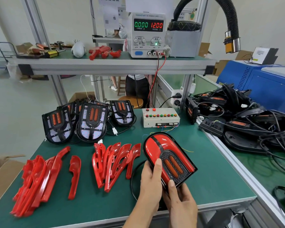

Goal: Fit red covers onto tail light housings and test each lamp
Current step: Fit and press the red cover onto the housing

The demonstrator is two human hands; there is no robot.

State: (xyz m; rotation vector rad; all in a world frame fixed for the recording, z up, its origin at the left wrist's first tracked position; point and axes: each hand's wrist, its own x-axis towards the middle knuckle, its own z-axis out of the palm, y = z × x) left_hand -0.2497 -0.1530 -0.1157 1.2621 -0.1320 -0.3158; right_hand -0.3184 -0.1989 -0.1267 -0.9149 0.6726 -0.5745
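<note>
**Both hands grasp one covered tail light over the bench**

Gripped at its near end, the tail light (169, 159) wears both red covers; left hand (150, 181) thumbs its top, right hand (179, 201) clasps the corner, likely seating covers.

- Green bench mat (212, 178): work surface.
- Bare housings (90, 120): stood behind, awaiting covers.
- Loose red covers (115, 163): fanned within reach.
- Test box (160, 117): just beyond, for lamp checks.

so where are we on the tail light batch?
In hand: one covered lamp, red covers on, held by left hand and right hand; supply reads zero amps, so no test running. Left: bare housings, two cover piles. Finished count: cannot tell.
</note>
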